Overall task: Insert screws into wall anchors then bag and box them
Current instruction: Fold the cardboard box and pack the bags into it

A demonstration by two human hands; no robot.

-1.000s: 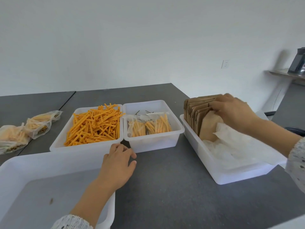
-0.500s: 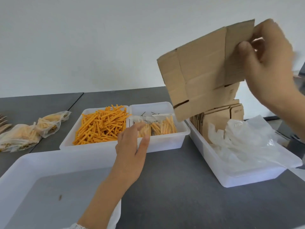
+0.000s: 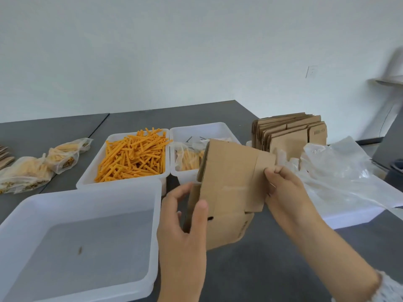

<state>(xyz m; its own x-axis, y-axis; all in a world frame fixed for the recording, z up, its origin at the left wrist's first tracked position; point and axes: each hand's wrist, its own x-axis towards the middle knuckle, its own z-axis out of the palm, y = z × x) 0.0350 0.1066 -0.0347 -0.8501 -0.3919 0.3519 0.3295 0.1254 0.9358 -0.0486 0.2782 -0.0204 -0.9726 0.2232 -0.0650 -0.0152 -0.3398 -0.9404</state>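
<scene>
Two hands gripped one flat-folded brown cardboard box [image 3: 229, 188] above the grey table [image 3: 272, 269], left hand [image 3: 183, 221] curled round its left edge, right hand [image 3: 285, 192] pinching its right flap, white plastic tub of orange wall anchors [image 3: 133, 158] behind.

Cardboard box [image 3: 229, 192] held above the grey table [image 3: 272, 258], left hand [image 3: 183, 219] gripping its left edge, right hand [image 3: 285, 192] pinching its right flap, bin of orange wall anchors [image 3: 133, 158] behind-left of the box, stack of flat cartons [image 3: 290, 134] behind-right, bagged anchors [image 3: 187, 158] apparently just behind it

Single head view, looking forward and down, close over grey table [image 3: 272, 269]
</scene>
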